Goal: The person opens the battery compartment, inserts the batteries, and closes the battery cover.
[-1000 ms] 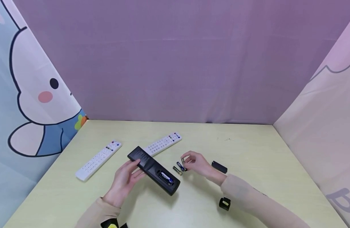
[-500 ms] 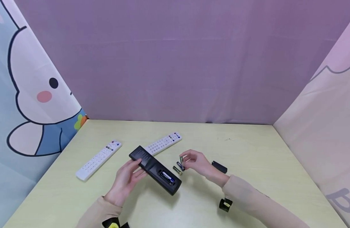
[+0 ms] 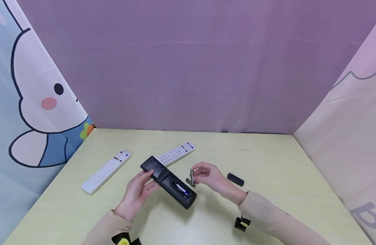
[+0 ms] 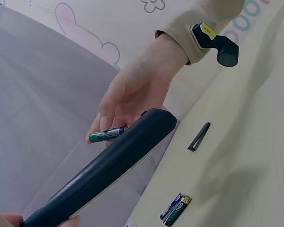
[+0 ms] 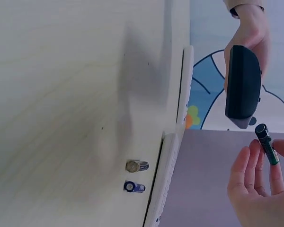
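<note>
My left hand [image 3: 134,199] grips a black remote control [image 3: 161,177] by its far end, back side up and tilted above the table. Its battery compartment is uncovered, and a blue-and-silver battery [image 3: 181,190] lies inside. To the right of the remote, my right hand [image 3: 210,177] pinches a green-and-dark battery [image 5: 266,143] between thumb and fingers, off the table. Two loose batteries lie side by side on the table below, a green one [image 4: 178,213] and a blue one [image 4: 169,207]; in the head view the pinched battery and the hand partly hide them.
A black battery cover [image 3: 235,179] lies on the table [image 3: 267,156] right of my right hand. Two white remotes lie buttons up, one at the left [image 3: 106,172], the other [image 3: 177,153] behind the black remote. A purple curtain [image 3: 188,68] backs the table.
My right hand has lifted the battery from beside the loose ones and moved it slightly left, towards the black remote. The black remote has shifted a little to the right.
</note>
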A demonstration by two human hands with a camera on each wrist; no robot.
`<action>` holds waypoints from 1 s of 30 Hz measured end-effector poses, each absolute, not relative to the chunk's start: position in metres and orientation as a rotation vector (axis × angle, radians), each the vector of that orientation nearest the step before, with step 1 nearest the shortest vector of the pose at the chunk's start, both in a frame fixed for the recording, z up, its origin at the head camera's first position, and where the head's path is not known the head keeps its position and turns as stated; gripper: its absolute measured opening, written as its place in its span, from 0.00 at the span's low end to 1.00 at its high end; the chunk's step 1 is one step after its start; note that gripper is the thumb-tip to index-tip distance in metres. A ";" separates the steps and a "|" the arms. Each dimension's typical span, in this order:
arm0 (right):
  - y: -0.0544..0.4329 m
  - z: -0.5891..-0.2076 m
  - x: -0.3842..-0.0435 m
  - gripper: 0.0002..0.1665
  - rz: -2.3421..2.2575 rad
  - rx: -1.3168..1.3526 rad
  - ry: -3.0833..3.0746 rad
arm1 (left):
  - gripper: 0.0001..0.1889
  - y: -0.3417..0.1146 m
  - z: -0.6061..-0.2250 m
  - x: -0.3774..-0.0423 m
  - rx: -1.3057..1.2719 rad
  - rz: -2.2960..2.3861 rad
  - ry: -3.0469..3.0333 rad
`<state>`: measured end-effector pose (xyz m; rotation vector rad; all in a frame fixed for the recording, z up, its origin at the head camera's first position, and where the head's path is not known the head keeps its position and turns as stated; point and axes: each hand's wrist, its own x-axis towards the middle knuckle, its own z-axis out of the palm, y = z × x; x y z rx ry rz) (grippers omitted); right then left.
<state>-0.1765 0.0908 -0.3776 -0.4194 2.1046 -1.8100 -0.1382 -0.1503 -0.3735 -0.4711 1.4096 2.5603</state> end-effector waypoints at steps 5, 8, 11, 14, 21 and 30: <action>0.087 -0.376 -0.173 0.18 -1.818 -0.434 2.097 | 0.22 -0.149 -0.373 -0.139 -0.470 2.560 1.401; 0.086 -0.375 -0.170 0.17 -1.810 -0.440 2.100 | 0.22 -0.147 -0.372 -0.139 -0.474 2.564 1.401; 0.086 -0.374 -0.168 0.17 -1.792 -0.452 2.114 | 0.23 -0.146 -0.372 -0.139 -0.470 2.561 1.405; 0.085 -0.374 -0.166 0.17 -1.770 -0.474 2.140 | 0.23 -0.145 -0.372 -0.139 -0.461 2.556 1.413; 0.082 -0.372 -0.165 0.16 -1.743 -0.542 2.190 | 0.23 -0.143 -0.374 -0.141 -0.463 2.566 1.397; 0.079 -0.372 -0.164 0.16 -1.711 -0.588 2.226 | 0.23 -0.140 -0.373 -0.142 -0.458 2.577 1.383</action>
